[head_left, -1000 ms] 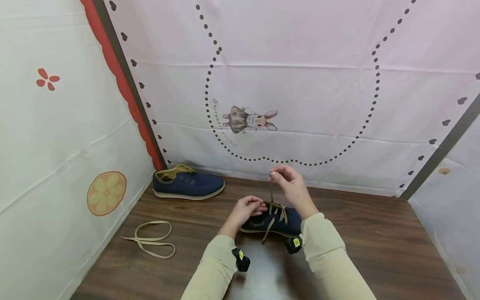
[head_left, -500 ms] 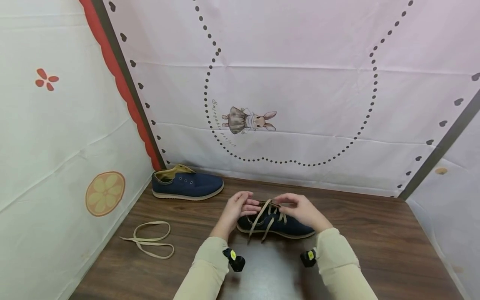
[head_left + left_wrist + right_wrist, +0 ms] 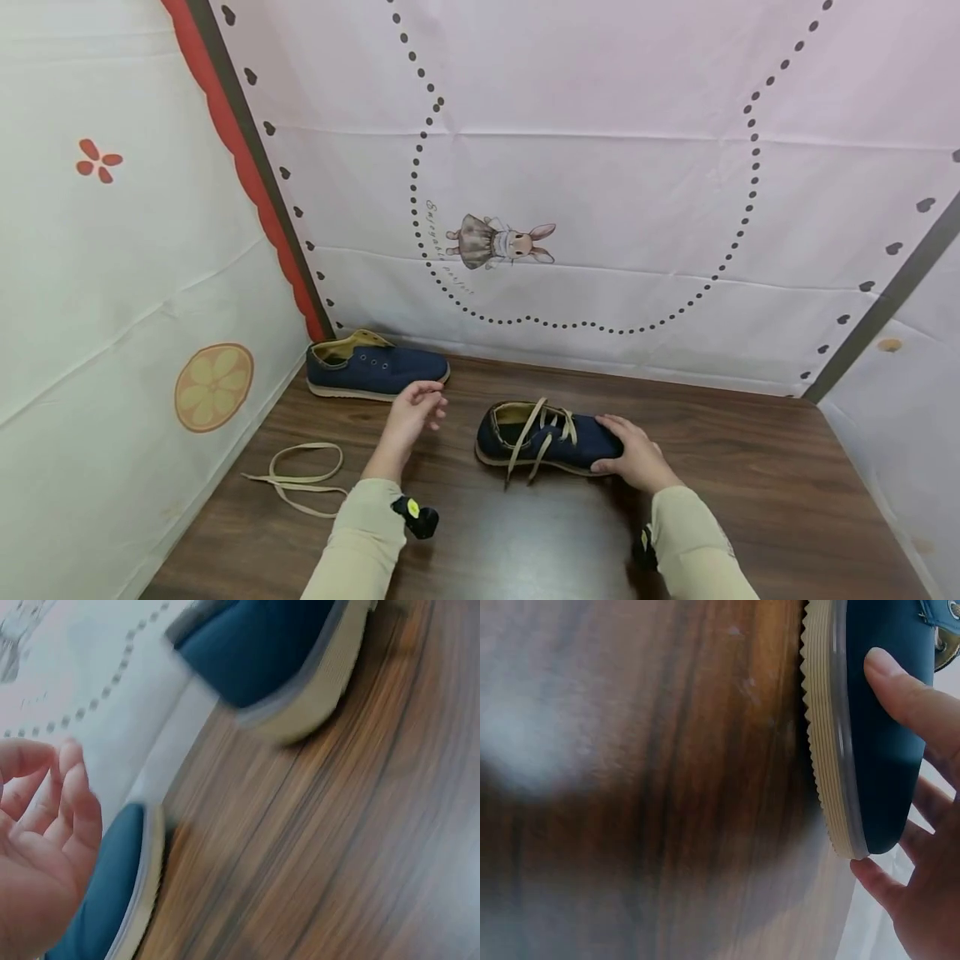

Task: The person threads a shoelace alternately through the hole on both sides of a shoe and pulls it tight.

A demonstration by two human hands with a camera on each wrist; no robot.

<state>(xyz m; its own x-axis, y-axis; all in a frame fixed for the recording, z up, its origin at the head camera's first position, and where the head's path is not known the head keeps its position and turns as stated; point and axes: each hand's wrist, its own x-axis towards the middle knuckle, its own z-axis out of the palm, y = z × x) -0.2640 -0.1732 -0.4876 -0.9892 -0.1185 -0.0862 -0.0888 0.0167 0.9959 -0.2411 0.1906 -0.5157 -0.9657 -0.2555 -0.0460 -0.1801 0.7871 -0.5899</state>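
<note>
A navy canvas shoe (image 3: 581, 442) with a beige shoelace (image 3: 528, 423) threaded through its eyelets sits upright on the table, toe to the right. Both loose lace ends hang over its near side. My right hand (image 3: 636, 457) grips the toe; in the right wrist view the thumb (image 3: 911, 694) presses one side, the other fingers round the tip. To the left, my left hand (image 3: 411, 419) hovers with loosely bent fingers, holding nothing. Behind it stands the second navy shoe (image 3: 397, 367), without a lace, its tongue sticking up; its toe also shows beside the hand in the left wrist view.
A loose beige shoelace (image 3: 300, 481) lies looped at the left on the brown wood-grain table (image 3: 750, 500). Printed white cloth (image 3: 637, 208) rises behind the table and at both sides. The second shoe stands close to the back cloth.
My right hand lowered the lace end across the shoe, let it go and moved to the toe. The left hand drew away leftward from the shoe, toward the second shoe.
</note>
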